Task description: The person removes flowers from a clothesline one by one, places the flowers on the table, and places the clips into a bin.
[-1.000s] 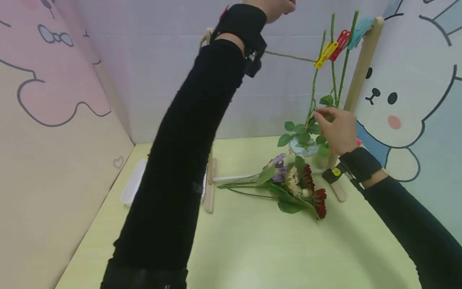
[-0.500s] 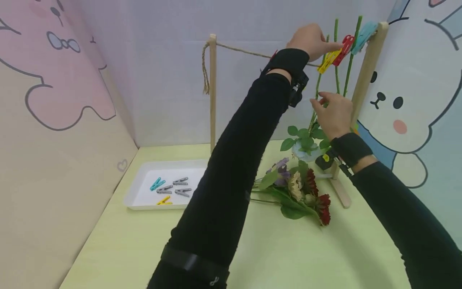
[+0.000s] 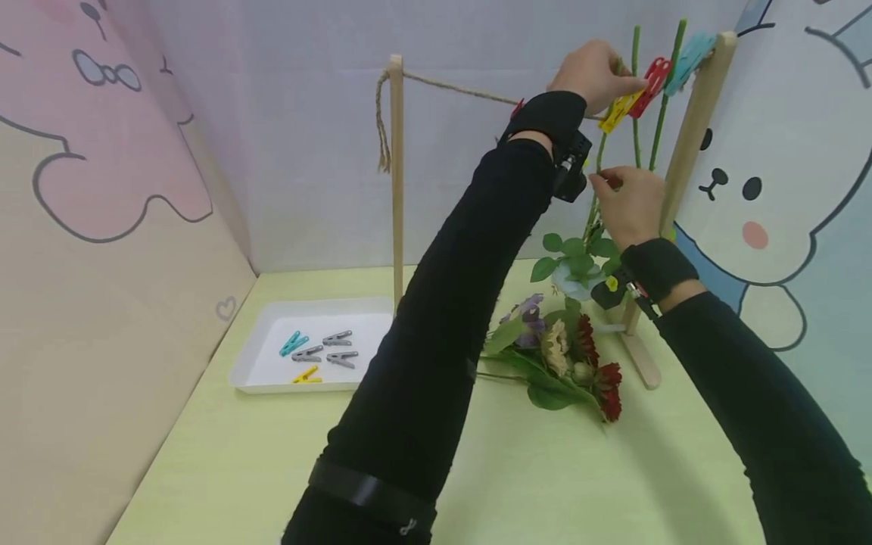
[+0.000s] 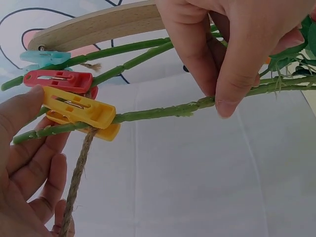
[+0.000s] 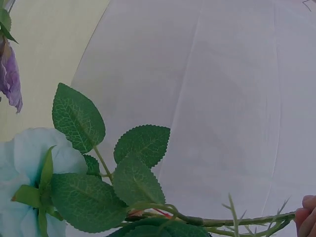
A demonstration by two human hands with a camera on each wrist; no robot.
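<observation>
My left hand (image 3: 591,76) pinches the handle end of a yellow clothespin (image 4: 79,106), thumb on top and fingers behind. The clothespin sits on the rope (image 4: 79,180) and across a green flower stem (image 4: 158,111). Lower on that stem, my right hand (image 3: 632,212) pinches it between thumb and fingertips. A pale blue flower (image 5: 24,158) with leaves (image 5: 89,200) hangs head down at the stem's lower end. Beside the yellow one, a red clothespin (image 4: 59,79) and a light blue clothespin (image 4: 45,58) hold other stems on the rope.
The rope runs between a left wooden post (image 3: 398,174) and a right wooden post (image 3: 702,113). A bunch of artificial flowers (image 3: 555,352) lies on the table (image 3: 545,477). At left, a white tray (image 3: 248,382) holds several clothespins (image 3: 306,354).
My left hand has come down from upper left to the yellow clothespin and now pinches it. My right hand has moved up along the stem, its fingers closing on it.
</observation>
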